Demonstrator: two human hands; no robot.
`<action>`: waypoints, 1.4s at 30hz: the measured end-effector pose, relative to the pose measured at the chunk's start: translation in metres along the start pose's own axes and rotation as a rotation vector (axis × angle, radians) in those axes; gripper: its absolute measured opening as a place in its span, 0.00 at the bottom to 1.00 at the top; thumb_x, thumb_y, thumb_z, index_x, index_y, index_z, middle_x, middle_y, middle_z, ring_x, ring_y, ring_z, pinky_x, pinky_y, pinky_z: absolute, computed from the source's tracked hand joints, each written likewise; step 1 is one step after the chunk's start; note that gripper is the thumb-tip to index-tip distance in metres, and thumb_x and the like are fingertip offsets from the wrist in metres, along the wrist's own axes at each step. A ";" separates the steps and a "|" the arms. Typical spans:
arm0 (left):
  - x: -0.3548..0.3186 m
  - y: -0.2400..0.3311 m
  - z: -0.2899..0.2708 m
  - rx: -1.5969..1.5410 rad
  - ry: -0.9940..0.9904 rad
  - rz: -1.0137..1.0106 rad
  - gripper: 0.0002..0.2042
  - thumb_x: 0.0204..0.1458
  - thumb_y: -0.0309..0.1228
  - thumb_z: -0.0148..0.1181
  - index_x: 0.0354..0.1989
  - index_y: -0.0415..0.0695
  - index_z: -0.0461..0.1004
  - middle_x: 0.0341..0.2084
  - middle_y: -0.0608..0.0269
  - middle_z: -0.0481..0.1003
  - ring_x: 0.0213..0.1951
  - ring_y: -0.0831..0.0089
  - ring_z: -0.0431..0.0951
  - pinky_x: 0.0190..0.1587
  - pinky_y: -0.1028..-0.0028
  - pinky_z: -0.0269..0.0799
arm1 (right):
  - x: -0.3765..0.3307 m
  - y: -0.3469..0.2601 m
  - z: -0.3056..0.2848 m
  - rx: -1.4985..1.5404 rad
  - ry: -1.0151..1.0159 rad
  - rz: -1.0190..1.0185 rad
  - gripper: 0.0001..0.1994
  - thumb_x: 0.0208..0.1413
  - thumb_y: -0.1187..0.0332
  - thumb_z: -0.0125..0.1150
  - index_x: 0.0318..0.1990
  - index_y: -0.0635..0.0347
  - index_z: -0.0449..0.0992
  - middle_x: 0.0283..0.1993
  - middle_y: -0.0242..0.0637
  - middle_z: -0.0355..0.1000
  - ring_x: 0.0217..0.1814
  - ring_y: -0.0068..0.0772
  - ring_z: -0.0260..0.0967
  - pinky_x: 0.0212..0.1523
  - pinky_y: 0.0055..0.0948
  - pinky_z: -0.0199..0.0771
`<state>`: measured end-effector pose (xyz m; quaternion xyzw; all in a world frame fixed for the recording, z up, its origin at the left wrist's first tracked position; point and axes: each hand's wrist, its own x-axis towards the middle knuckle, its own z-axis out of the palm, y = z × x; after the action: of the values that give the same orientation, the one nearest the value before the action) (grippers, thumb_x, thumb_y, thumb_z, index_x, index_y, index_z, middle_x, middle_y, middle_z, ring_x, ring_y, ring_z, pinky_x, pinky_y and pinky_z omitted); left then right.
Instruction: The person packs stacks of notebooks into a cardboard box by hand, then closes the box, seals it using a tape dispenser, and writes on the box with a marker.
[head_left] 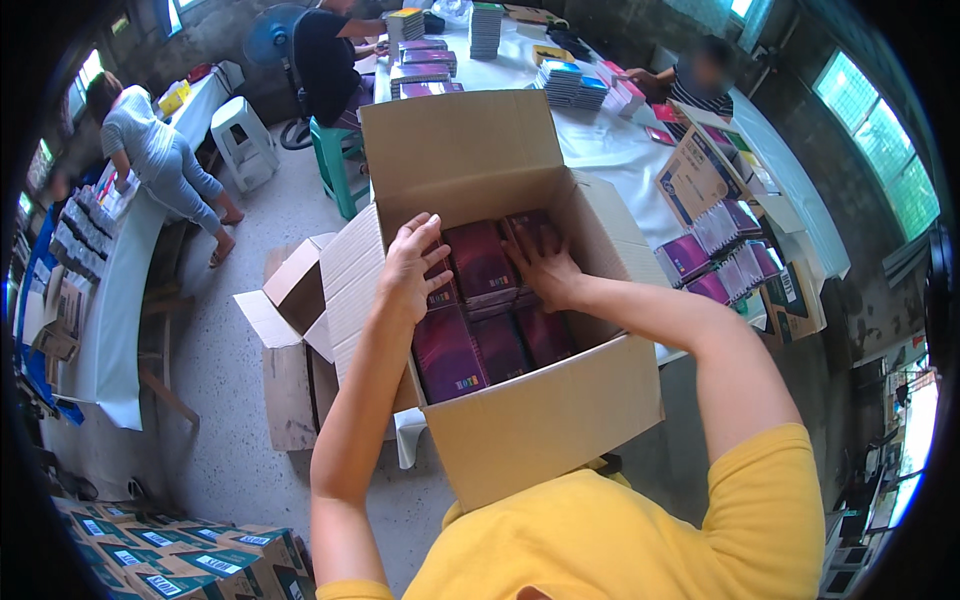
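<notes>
An open cardboard box point(545, 420) stands in front of me on a white table, packed with dark purple shrink-wrapped packs point(450, 350) in rows. My left hand point(412, 262) rests on the far left pack at the box's left wall, fingers spread. My right hand point(545, 262) presses flat on the far right packs point(482, 258) inside the box. Neither hand grips anything.
An empty open carton point(295, 300) lies on the floor to the left. More purple packs point(725, 255) and flat cartons sit on the white table point(620, 150) to the right. Other people work at the far table ends and at a left-hand table. Printed cartons point(190, 560) stack at bottom left.
</notes>
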<state>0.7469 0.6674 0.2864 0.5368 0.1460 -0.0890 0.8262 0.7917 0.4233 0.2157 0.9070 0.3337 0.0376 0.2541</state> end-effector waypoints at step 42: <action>0.066 -0.356 0.447 0.147 -0.020 -0.265 0.32 0.39 0.39 0.72 0.52 0.35 0.68 0.44 0.50 0.74 0.56 0.62 0.67 0.55 0.65 0.63 | -0.305 0.179 0.252 2.652 1.064 1.366 0.29 0.57 0.54 0.62 0.60 0.57 0.60 0.53 0.39 0.69 0.52 0.37 0.71 0.46 0.40 0.77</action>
<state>0.7658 0.1146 0.1283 0.5710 0.2005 -0.2132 0.7670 0.7199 0.0070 0.1147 -0.3325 0.2786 -0.1345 0.8909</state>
